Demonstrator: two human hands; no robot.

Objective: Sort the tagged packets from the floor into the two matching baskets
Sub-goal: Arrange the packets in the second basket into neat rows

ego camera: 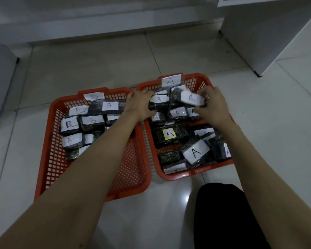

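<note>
Two orange mesh baskets are sitting side by side on the pale tiled floor (101, 65), their near edges touching. The left basket (48, 133), at about nine o'clock from the middle of the scene, is wearing a paper tag marked B (93, 96) on its far rim, and dark wrapped packets with white B labels (92, 121) are crowding its far half, while its near half is showing bare mesh under the person's left forearm. The left hand (142, 105) is reaching across that basket's far right corner into the neighbouring one, fingers curled round the left end of a dark packet labelled A (159, 101). Just to its right, the right hand (214, 106) is gripping another packet with a white A label (188, 98), which is sitting tilted above the pile, fingers wrapped over its right end. Both held packets are hovering over the far part of the right basket (201, 79), at roughly one o'clock, which is carrying a tag marked A (171, 80) on its far rim. That basket is filling up with A packets: one with a yellow label (169, 133) is lying near its centre, and one with a large white label (196, 152) is resting askew toward five o'clock. A dark-clothed knee (223, 212) is showing at the bottom right, and a white cabinet (258, 36) is standing at two o'clock.
</note>
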